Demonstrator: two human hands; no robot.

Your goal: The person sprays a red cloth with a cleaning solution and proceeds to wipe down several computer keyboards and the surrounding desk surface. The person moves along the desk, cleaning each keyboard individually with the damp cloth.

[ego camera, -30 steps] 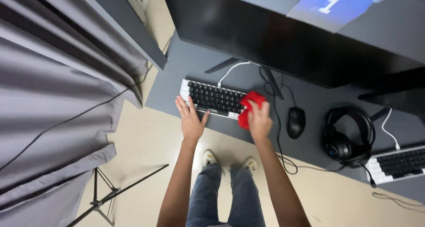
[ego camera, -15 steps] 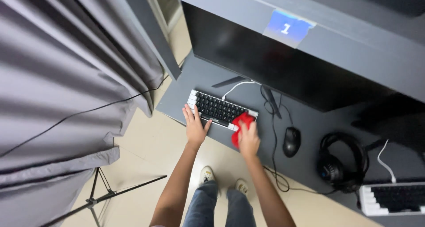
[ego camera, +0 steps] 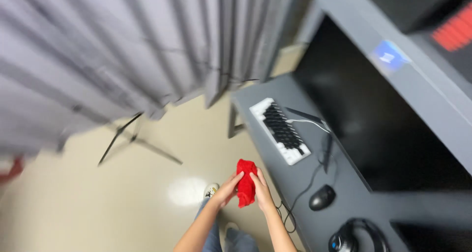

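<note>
Now, by parts:
Left hand [ego camera: 227, 189]: fingers closed on the red cloth [ego camera: 245, 182].
Right hand [ego camera: 262, 192]: clasps the cloth's other side.
Cloth: held over bare floor [ego camera: 123, 203], just off the desk edge [ego camera: 255, 149].
Desk: keyboard [ego camera: 281, 129], mouse [ego camera: 322, 197], headphones [ego camera: 354, 237] apart.
Room: open floor leftward, toward curtain [ego camera: 123, 50].

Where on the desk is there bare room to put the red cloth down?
Both hands, left hand and right hand, hold the red cloth off the desk. Bare patches: the desk corner beyond the keyboard, and the front edge between keyboard and mouse. Crowded: cables beside the mouse, headphones nearer.
</note>
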